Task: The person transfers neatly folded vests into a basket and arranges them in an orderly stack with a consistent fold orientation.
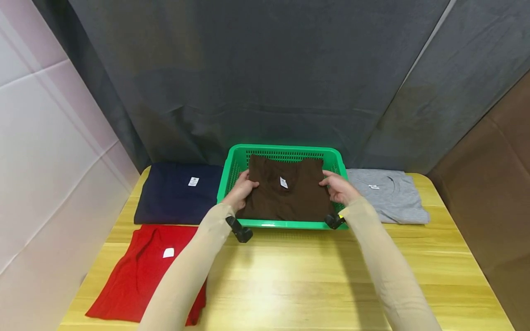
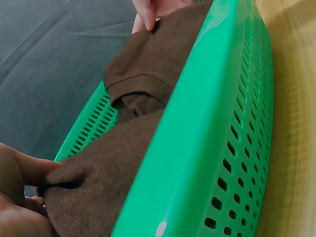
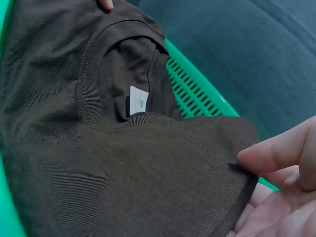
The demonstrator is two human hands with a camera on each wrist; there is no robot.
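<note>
A folded brown t-shirt (image 1: pixel 285 195) (image 2: pixel 98 182) (image 3: pixel 123 168) with a white neck label lies in a green perforated plastic basket (image 1: pixel 232 168) (image 2: pixel 212 128) (image 3: pixel 192 89) at the middle of the table. My left hand (image 1: pixel 242 189) (image 2: pixel 19 192) grips the shirt's left edge, thumb on top. My right hand (image 1: pixel 337 187) (image 3: pixel 281 192) pinches the shirt's right edge between thumb and fingers. Both hands are inside the basket, at its side walls.
A navy shirt (image 1: pixel 178 193) lies folded left of the basket, a red shirt (image 1: pixel 145 271) in front of it, a grey shirt (image 1: pixel 387 195) to the right. The wooden table (image 1: pixel 290 276) ends at a dark curtain (image 1: pixel 265 78) behind.
</note>
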